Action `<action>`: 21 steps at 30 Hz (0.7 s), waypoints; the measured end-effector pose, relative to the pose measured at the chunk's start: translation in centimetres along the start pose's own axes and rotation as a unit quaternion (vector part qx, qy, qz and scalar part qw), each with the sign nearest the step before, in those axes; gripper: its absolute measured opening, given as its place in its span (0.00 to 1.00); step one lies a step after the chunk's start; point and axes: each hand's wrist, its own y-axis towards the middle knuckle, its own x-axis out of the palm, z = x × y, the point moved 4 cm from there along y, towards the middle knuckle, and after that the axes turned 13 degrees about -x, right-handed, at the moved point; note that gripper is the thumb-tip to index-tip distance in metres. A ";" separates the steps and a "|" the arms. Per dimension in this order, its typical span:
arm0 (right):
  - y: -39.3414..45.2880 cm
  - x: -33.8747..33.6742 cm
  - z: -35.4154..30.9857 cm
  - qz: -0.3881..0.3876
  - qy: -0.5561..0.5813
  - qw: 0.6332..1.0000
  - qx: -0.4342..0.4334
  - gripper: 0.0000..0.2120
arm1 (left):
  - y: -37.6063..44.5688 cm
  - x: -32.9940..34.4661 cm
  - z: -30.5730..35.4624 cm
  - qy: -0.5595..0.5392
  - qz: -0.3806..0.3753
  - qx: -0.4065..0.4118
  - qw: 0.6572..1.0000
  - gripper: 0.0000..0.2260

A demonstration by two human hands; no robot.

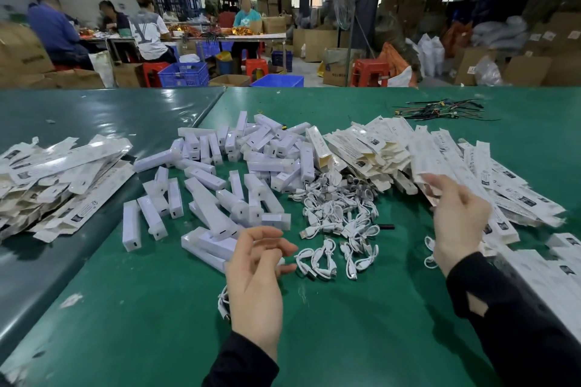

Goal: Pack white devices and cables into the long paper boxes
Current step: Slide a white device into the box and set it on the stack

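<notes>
Several white stick-shaped devices (220,173) lie heaped in the middle of the green table (361,324). Coiled white cables (339,217) are piled just right of them. Long flat paper boxes (377,148) are fanned out at the right, and another pile of boxes (56,179) lies at the left. My left hand (256,280) hovers over the nearest devices with fingers loosely curled, holding nothing. My right hand (459,223) is at the right-hand boxes and its fingertips touch one long box (427,154); whether they pinch it cannot be told.
A bundle of dark wires (440,111) lies at the far right of the table. One loose cable (224,302) lies under my left wrist. More boxes (553,267) lie along the right edge. Beyond the table, people sit at another bench among cartons and blue crates (184,74).
</notes>
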 end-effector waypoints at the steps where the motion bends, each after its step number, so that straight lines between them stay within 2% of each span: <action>1: -0.8 -0.4 -1.0 0.032 0.032 0.998 -0.036 0.11 | 0.0 0.1 -0.2 0.001 -0.011 -0.001 1.000 0.13; 3: -2.4 -1.3 -2.9 0.059 0.094 0.992 -0.061 0.12 | 0.1 0.4 -0.6 0.007 -0.045 -0.014 0.999 0.12; 5: -4.3 -1.6 -4.4 0.005 0.135 0.990 -0.046 0.12 | 0.0 0.8 -0.9 -0.018 -0.108 -0.043 0.993 0.07; 6: -5.7 -1.5 -5.0 -0.042 0.150 0.988 -0.022 0.14 | 0.0 1.1 -0.9 -0.047 -0.150 -0.072 0.985 0.11; 7: -7.0 -1.5 -5.1 -0.084 0.173 0.981 0.004 0.16 | 0.1 1.3 -1.0 -0.088 -0.189 -0.107 0.972 0.19; 8: -8.5 -1.3 -5.0 -0.115 0.213 0.968 0.061 0.16 | 0.2 1.4 -1.1 -0.126 -0.220 -0.142 0.957 0.27; 10: -11.6 -0.5 -5.0 -0.157 0.308 0.916 0.202 0.12 | 0.1 1.8 -0.9 -0.190 -0.264 -0.191 0.926 0.35; 11: -12.9 -0.1 -5.2 -0.173 0.326 0.893 0.257 0.12 | 0.1 1.9 -0.8 -0.218 -0.273 -0.202 0.915 0.35; 13: -14.4 0.6 -5.3 -0.187 0.331 0.871 0.312 0.12 | 0.1 1.9 -0.4 -0.249 -0.279 -0.205 0.905 0.33; 15: -15.5 1.2 -5.2 -0.205 0.338 0.849 0.350 0.07 | 0.0 1.8 -0.1 -0.259 -0.281 -0.204 0.901 0.38; 18: -16.6 1.5 -4.8 -0.294 0.300 0.828 0.372 0.07 | -0.2 1.7 0.2 -0.248 -0.276 -0.235 0.898 0.51; 19: -16.8 1.6 -4.7 -0.330 0.279 0.819 0.378 0.05 | -0.3 1.6 0.2 -0.241 -0.270 -0.245 0.899 0.53; 21: -16.8 1.4 -4.7 -0.401 0.228 0.810 0.362 0.07 | -0.3 1.4 0.2 -0.234 -0.264 -0.255 0.900 0.54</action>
